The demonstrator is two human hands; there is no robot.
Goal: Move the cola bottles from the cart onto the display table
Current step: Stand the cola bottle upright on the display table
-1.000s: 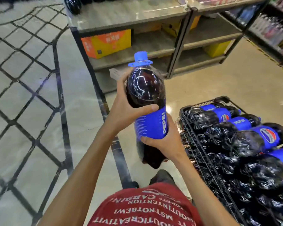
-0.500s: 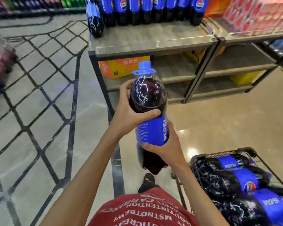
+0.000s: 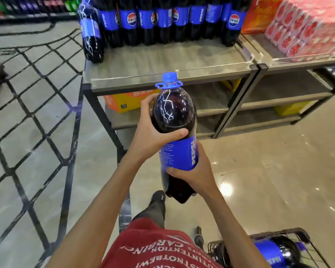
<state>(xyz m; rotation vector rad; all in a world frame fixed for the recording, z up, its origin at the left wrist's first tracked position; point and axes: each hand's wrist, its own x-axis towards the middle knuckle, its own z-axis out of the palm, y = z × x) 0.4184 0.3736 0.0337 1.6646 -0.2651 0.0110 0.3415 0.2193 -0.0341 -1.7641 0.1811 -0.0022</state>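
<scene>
I hold a large cola bottle (image 3: pixel 175 120) with a blue cap and blue label upright in front of me. My left hand (image 3: pixel 151 132) wraps its dark upper body. My right hand (image 3: pixel 195 171) grips the label and lower part from the right. The grey display table (image 3: pixel 162 60) stands just ahead, with a row of several cola bottles (image 3: pixel 162 22) along its back and one more bottle (image 3: pixel 90 33) at its left corner. The black wire cart (image 3: pixel 290 248) shows at the bottom right, with a cola bottle (image 3: pixel 271 252) lying in it.
A second table (image 3: pixel 302 60) on the right carries pink-and-red packs (image 3: pixel 306 24). Orange and yellow boxes (image 3: pixel 124 101) sit on the lower shelves. Shiny floor lies between me and the table, with a black diamond pattern (image 3: pixel 37 113) on the left.
The view has risen and moved toward the display table. The cart has slid down to the frame's bottom right corner. Both hands keep the same hold on the bottle.
</scene>
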